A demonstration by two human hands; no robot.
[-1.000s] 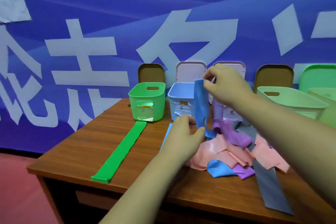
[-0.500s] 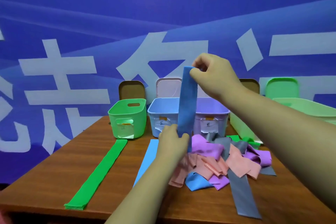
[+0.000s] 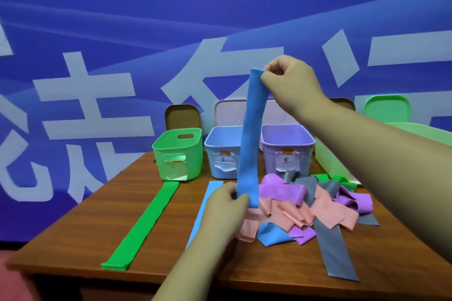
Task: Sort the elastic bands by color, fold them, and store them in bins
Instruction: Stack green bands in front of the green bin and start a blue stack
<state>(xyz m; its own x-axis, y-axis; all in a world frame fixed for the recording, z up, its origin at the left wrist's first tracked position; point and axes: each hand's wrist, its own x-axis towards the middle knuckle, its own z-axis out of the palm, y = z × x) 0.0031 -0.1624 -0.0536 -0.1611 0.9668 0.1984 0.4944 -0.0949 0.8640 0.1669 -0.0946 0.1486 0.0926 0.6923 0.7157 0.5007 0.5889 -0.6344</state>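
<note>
Pinching band (image 3: 250,134) top with right fingers (image 3: 270,76), bottom with left fingers (image 3: 241,199). Lay flat onto strip (image 3: 212,187) on desk (image 3: 97,222), edges aligned, then fold.

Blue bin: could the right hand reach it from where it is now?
Probably yes. The right hand is raised near the open-topped blue bin; only the blue band it pinches hangs in front.

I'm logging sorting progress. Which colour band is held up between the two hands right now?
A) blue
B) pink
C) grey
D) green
A: the blue band runs straight from the right hand, which pinches its top end, down to the left hand, which grips its lower end.
</note>
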